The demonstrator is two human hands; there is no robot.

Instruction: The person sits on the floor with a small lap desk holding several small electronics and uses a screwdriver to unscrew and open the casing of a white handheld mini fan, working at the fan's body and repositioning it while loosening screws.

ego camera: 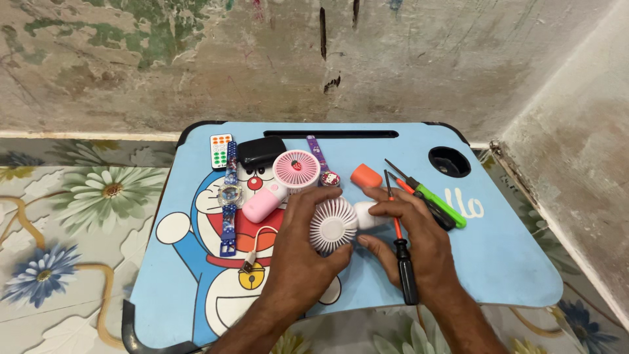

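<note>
Both hands grasp a white fan (pixel 333 225).
Left hand (pixel 303 252) cups its round head; right hand (pixel 411 237) grips its handle, beside a black screwdriver (pixel 404 261).

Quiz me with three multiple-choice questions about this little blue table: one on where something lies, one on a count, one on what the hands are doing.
1. Where does the small remote lie?
A. far left corner of the blue table
B. near right corner
C. on the floor

2. How many handheld fans are there?
A. one
B. two
C. four

3. What do both hands grip?
A. a screwdriver
B. a watch
C. the white fan

Answers: 1 A, it sits beside the black case. 2 B, a pink fan and the white one. 3 C, left hand and right hand close around it.
</note>
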